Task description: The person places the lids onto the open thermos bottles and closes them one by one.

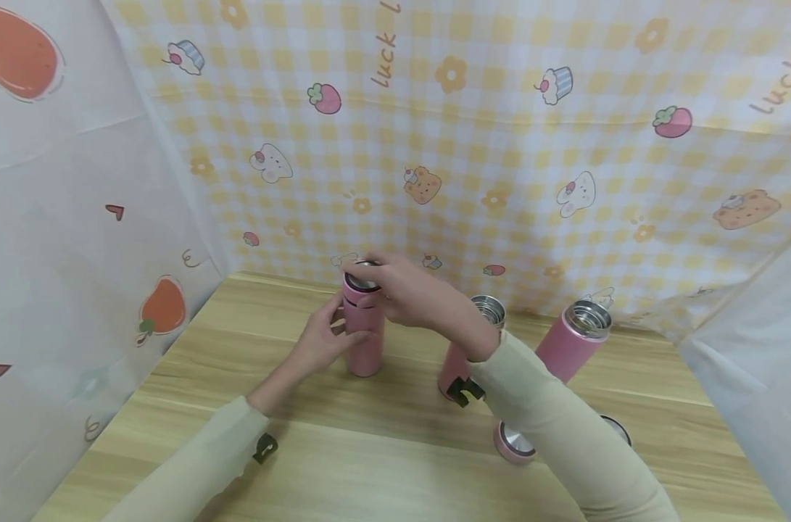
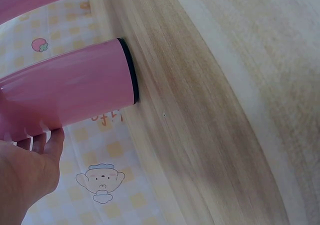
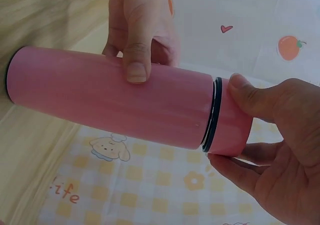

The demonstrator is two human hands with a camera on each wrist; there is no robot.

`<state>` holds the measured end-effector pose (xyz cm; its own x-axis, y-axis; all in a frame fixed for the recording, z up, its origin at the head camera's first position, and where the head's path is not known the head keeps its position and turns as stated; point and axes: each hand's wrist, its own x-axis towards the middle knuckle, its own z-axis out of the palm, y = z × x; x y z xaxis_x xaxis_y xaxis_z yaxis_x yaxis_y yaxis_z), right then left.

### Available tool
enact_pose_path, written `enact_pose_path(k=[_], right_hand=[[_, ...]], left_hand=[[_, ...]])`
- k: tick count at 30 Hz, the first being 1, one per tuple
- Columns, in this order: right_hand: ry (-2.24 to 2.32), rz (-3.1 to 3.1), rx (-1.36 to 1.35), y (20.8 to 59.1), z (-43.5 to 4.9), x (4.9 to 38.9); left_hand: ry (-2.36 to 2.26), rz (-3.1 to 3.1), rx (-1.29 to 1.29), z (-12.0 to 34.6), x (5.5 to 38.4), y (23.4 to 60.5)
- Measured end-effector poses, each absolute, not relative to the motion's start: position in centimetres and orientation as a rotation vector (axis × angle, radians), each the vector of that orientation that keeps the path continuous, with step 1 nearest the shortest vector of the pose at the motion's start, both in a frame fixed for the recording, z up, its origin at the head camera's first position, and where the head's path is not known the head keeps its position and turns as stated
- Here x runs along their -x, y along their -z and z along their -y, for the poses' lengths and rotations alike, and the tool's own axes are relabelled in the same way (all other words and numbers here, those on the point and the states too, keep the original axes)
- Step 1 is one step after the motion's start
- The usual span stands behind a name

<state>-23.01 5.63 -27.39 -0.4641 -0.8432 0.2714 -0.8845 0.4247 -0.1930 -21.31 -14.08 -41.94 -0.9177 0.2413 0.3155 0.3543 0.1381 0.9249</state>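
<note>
A pink thermos bottle (image 1: 364,355) stands upright on the wooden table, toward the back left. My left hand (image 1: 322,337) grips its body, the thumb lying across the side in the right wrist view. At the top, my right hand (image 1: 411,290) holds the pink lid (image 3: 234,120) between thumb and fingers. A dark ring and a thin pale line show where lid and body meet; whether the thread is engaged, I cannot tell. In the left wrist view the bottle's dark-edged base (image 2: 131,72) is at the tabletop, and the lid is out of frame.
Two more pink bottles, one in the middle (image 1: 454,366) and one at the right (image 1: 568,348), stand with bare steel mouths. A loose lid (image 1: 515,446) lies in front of them; another (image 1: 620,429) is partly behind my right sleeve. Printed cloth (image 1: 486,145) hangs behind the table.
</note>
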Motion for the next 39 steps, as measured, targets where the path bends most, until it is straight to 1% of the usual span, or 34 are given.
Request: enact_pose_path(k=[12, 15, 23, 26, 33, 36, 39], right_hand=[[-0.453, 2.499, -1.458, 28.1, -5.8, 22.8], [-0.494, 2.475, -1.496, 28.3, -6.0, 23.1], [-0.607, 2.449, -1.718, 28.2, -6.6, 24.0], [-0.596, 2.481, -1.717, 28.0, -6.7, 24.0], [-0.572, 2.436, -1.709, 27.9, -6.3, 23.6], [-0.553, 2.431, -1.692, 27.9, -6.1, 23.4], [-0.535, 2.438, -1.667, 27.9, -6.1, 23.3]], left_hand=[[1.843, 2.345, 0.625, 14.4, 21.3, 42.0], [1.830, 2.354, 0.625, 14.4, 21.3, 41.9], [1.864, 2.338, 0.617, 14.3, 21.3, 41.9], [1.861, 2.353, 0.593, 14.2, 21.1, 41.7], [1.860, 2.359, 0.605, 13.8, 19.4, 39.0], [1.853, 2.365, 0.604, 13.8, 19.3, 38.8], [1.851, 2.367, 0.597, 14.0, 20.1, 40.0]])
